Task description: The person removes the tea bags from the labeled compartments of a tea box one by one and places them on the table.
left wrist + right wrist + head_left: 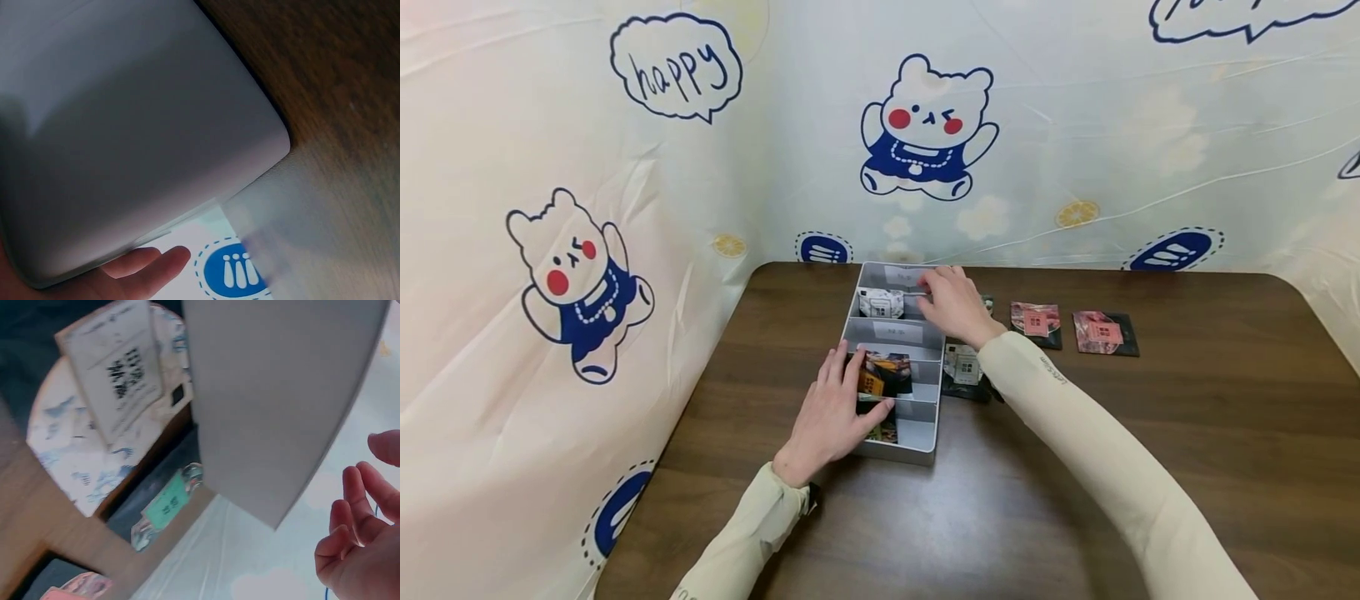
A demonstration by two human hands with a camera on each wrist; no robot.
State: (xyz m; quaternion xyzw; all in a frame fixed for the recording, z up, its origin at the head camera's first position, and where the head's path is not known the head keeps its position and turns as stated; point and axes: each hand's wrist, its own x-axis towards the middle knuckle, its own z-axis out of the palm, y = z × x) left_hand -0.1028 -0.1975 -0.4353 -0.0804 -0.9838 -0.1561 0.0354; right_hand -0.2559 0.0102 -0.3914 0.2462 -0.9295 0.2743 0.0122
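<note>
at the far end of a gray divided tray [901, 452] on a wood-grain counter [1075, 475], a person's right hand [957, 307] hangs over the right rim, its fingertips near the divider behind the second compartment. that grip is loosely curled, thumb and fingers apart in the right wrist view, nothing visibly pinched. just left of the fingertips and slightly nearer the person, a white packet [881, 305] sits in the second compartment, its long axis running across the tray; the right hand is the closer of the two, and that sideways offset is likely what any next move turns on. the left hand [831, 410] lies spread at the near left rim, beside an orange-and-black packet [891, 375]. right of the tray, two pink-labeled packets [1035, 323] lie on the counter.
</note>
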